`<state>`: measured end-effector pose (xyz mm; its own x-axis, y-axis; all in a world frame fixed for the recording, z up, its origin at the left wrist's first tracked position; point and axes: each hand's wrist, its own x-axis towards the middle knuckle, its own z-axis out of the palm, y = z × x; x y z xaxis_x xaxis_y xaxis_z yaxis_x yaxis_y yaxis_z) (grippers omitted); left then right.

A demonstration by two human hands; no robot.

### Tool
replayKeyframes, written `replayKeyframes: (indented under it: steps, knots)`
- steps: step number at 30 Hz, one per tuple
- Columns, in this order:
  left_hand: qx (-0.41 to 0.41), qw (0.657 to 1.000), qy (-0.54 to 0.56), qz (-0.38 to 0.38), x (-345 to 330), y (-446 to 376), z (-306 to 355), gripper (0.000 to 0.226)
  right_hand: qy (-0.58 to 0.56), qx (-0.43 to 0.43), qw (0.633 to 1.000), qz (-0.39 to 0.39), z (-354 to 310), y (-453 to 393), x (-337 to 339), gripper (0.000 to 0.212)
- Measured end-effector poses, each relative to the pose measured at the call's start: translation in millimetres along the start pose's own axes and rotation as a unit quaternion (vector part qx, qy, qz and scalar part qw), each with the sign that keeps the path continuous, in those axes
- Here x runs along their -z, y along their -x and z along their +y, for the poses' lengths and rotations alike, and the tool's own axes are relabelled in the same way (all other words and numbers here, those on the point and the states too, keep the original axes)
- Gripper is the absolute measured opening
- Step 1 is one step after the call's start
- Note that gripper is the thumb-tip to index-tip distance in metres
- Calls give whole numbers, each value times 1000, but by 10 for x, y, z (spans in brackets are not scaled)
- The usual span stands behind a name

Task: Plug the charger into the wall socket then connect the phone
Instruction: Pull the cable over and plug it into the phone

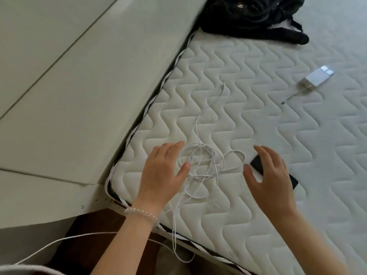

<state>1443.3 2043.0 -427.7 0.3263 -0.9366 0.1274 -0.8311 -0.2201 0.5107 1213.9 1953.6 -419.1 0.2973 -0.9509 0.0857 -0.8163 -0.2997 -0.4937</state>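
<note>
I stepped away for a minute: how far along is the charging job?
Nothing looks done. The white charger lies loose on the mattress, no wall socket in view. Both the left hand and the right hand are open above the tangled white cable and the dark phone. Plugging in and connecting remain.

your forearms are bare, no sleeves reaching the wrists. your left hand has a bracelet of small pale round beads around its wrist; your right hand wears nothing.
</note>
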Motion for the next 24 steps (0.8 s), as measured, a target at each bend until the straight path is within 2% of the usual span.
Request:
replayKeyframes:
  steps: [5,9,12,15,21,24]
  knots:
    - [9,999,43,-29,-376,-318,67,52,-1,-41,999,6,246,29,-54,49]
    - [46,994,76,-68,-745,-667,83,55,-6,-51,999,13,343,-39,-171,50]
    - [114,984,89,-104,-1036,-944,63,52,-18,-58,998,10,422,-120,-258,50]
    - [238,955,113,-132,-1290,-1176,8,52,-25,-64,998,1,519,-186,-324,50]
    - [364,913,139,-124,-1564,-1396,-99,34,-35,-82,996,-33,699,-271,-397,49]
    - [330,916,198,-115,-1537,-1422,-11,11,-54,-85,994,-51,716,-317,-397,46]
